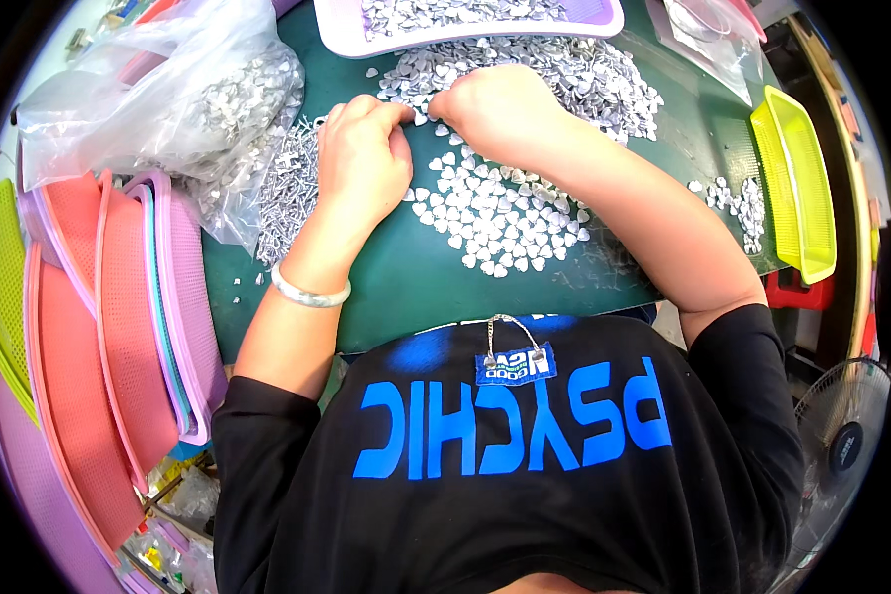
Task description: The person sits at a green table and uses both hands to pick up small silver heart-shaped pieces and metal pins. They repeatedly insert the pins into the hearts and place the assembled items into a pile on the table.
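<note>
Silver heart-shaped pieces lie in a large pile [604, 84] at the far side of the green table. A looser spread of heart pieces [505, 218] covers the middle, nearer my body. My left hand [366, 158], with a pale bangle [310, 289] on its wrist, rests at the left edge of the hearts, its fingers curled and the index fingertip beside a few of them. My right hand [500, 111] is closed over the near edge of the large pile, its fingertips pointing toward the left hand. Whatever sits between the fingertips is too small or hidden to make out.
A lilac tray [465, 42] of hearts stands at the back. Small metal parts [289, 188] and a clear plastic bag [148, 99] lie left. Colored baskets [139, 327] crowd the left side. At right are a yellow-green basket [797, 188], a small heart heap [747, 213] and a fan [846, 445].
</note>
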A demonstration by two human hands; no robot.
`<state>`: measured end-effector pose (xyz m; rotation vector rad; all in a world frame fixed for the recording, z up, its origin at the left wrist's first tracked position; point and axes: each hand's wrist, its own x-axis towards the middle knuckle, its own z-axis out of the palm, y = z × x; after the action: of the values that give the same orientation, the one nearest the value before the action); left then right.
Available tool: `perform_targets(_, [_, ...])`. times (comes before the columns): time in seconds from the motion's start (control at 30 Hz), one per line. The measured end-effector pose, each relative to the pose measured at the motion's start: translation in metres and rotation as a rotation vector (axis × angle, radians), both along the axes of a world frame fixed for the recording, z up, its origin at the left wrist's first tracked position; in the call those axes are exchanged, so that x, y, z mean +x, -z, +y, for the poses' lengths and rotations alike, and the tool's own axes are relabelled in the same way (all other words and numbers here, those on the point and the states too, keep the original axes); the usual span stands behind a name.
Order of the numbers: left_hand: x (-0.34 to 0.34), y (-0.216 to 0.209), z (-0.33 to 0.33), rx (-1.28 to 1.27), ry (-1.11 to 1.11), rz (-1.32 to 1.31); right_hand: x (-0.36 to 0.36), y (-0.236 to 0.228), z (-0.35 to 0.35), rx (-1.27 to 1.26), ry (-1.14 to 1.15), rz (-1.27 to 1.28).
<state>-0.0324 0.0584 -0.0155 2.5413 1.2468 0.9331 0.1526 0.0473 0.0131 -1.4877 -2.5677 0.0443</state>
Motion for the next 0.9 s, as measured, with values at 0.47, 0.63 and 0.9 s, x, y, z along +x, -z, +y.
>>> perform_targets(0.47, [0.003,-0.001,-0.002,0.001,0.066,0.032,0.034,-0.061,0.023,0.302,0.182,0.455])
perform_targets(0.63, [0.002,0.000,0.000,-0.055,0.066,0.053,0.042,-0.070,0.023,0.492,0.198,0.374])
perform_targets(0.9, [-0.001,0.000,-0.001,-0.111,0.016,-0.022,0.007,-0.022,-0.010,-0.050,0.065,-0.025])
